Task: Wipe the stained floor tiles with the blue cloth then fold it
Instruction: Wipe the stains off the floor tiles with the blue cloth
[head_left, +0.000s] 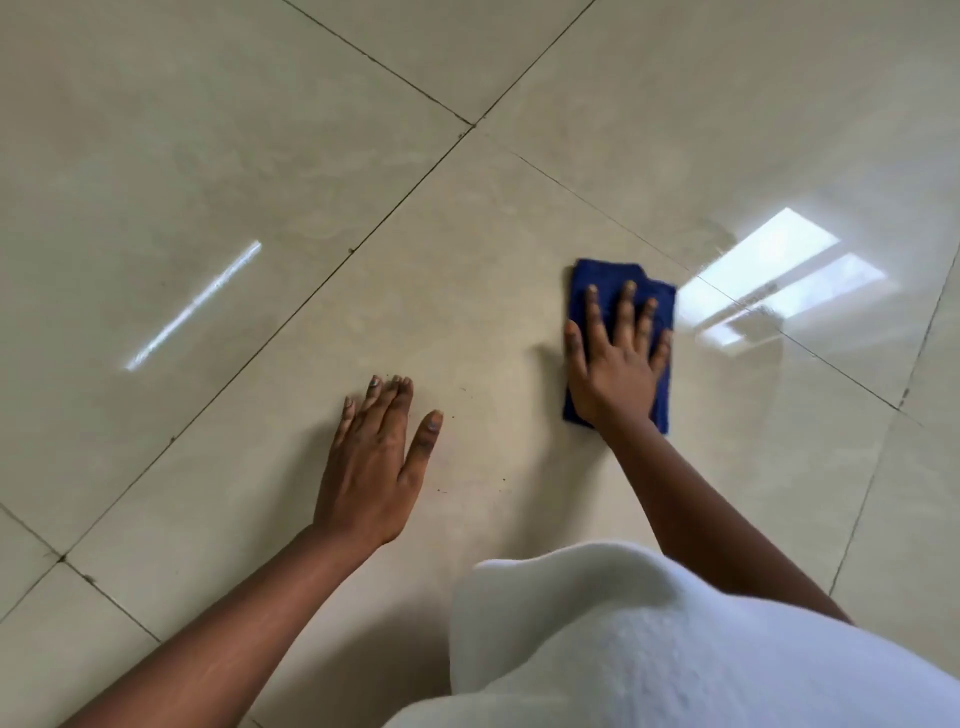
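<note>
My right hand (615, 358) lies flat on the blue cloth (618, 291), fingers spread wide and palm down, pinning it to the floor tiles (260, 156) rather than closing round it. So that grip is wide and pressing, not holding anything up. The cloth sits on the big centre tile, just short of the grout line (779, 332) that runs along its right side, and next to the bright window glare on the neighbouring tile. It looks already doubled over into a rough oblong, with a loose corner poking out at the top.

My left hand (376, 457) rests flat on the same tile, well apart from the cloth, fingers together and thumb out, empty and bracing my weight. A few dark specks (452, 486) lie between my two hands, so I judge the wiping is not finished.

The cloth should be light, soft and limp. It should slide easily on this glossy tile under a flat palm, but it will likely bunch if I push from one edge, so I want my weight over its middle. For folding, I would pinch two corners of a short edge, since it will sag anywhere else.
</note>
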